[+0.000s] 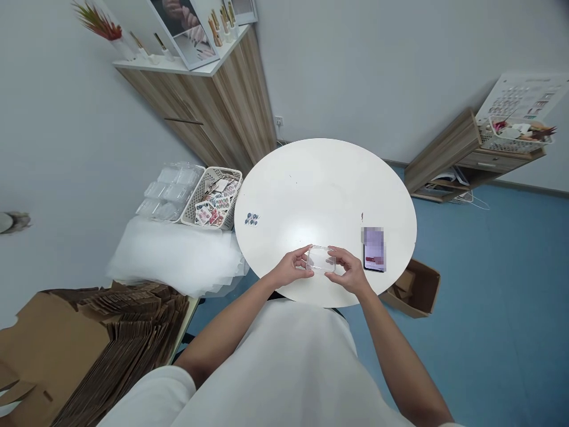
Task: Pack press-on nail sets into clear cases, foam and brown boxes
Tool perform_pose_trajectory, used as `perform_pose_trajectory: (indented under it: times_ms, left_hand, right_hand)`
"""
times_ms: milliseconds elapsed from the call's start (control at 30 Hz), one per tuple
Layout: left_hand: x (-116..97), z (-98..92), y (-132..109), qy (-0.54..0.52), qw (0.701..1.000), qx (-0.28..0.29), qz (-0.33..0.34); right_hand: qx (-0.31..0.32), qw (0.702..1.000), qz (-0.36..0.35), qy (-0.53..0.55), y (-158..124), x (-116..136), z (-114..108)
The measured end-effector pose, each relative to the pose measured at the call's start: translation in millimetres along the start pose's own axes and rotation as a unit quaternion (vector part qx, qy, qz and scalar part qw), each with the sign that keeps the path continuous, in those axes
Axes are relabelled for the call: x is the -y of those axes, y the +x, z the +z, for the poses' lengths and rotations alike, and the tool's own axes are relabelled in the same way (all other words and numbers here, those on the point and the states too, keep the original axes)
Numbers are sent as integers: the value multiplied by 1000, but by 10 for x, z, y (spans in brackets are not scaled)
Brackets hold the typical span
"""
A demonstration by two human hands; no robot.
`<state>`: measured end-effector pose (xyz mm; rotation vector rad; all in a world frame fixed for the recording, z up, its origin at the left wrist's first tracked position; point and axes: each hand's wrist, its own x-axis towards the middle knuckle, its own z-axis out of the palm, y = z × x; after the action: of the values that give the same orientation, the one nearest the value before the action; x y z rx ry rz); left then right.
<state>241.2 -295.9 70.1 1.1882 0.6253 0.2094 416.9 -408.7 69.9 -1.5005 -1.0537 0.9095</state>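
Note:
A small clear plastic box [320, 260] is held between my two hands above the near part of the round white table [320, 172]. My left hand [291, 267] grips its left end, fingers along the far side and thumb at the near corner. At the right end, my right hand [349, 270] pinches it the same way. Whether the box's lid is fastened I cannot tell. A small set of blue-grey patterned pieces [251, 219] lies on the table to the left. Right of my right hand lies a phone [374, 252] with its screen lit.
Left of the table stand a white basket [189, 209] of printed cards, stacked clear boxes [166, 190], translucent bags [173, 252] and folded cardboard [133, 338]. An open carton [429, 290] sits on the floor at right. A wooden cabinet [240, 101] stands behind.

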Motion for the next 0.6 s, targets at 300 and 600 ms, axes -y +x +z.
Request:
perform_pose_trajectory:
  times_ms: [300, 600]
  left_hand:
    - [169, -112, -56, 2, 997, -68, -29]
    - [305, -289, -23, 39, 998, -23, -33]
  right_hand:
    - [-41, 995, 88, 8, 50, -23, 145]
    - [-118, 966, 227, 33, 213, -131, 308]
